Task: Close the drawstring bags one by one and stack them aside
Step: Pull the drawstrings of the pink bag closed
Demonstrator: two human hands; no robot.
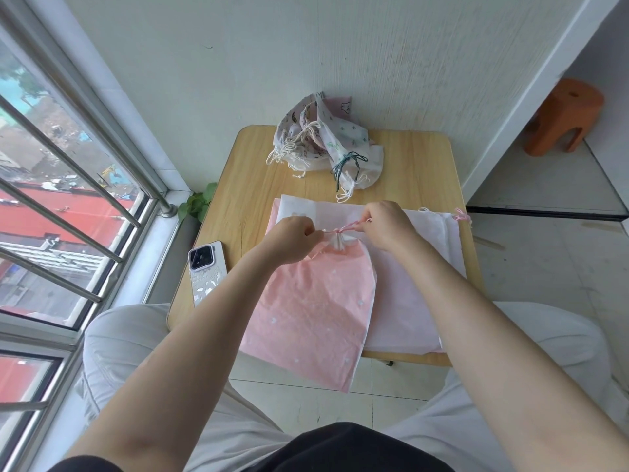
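Observation:
A pink drawstring bag with small white marks lies across the front of the wooden table, its bottom hanging over the near edge. Its mouth is gathered tight at the top. My left hand grips the bunched neck of the bag. My right hand pinches the pink drawstring just right of the neck. Under this bag lies a flat stack of open pale pink and white bags. At the table's back lies a pile of closed patterned bags with loose cords.
A phone in a pale case lies at the table's left edge. A barred window runs along the left, with a small green plant by the sill. An orange stool stands at the far right. The wall is right behind the table.

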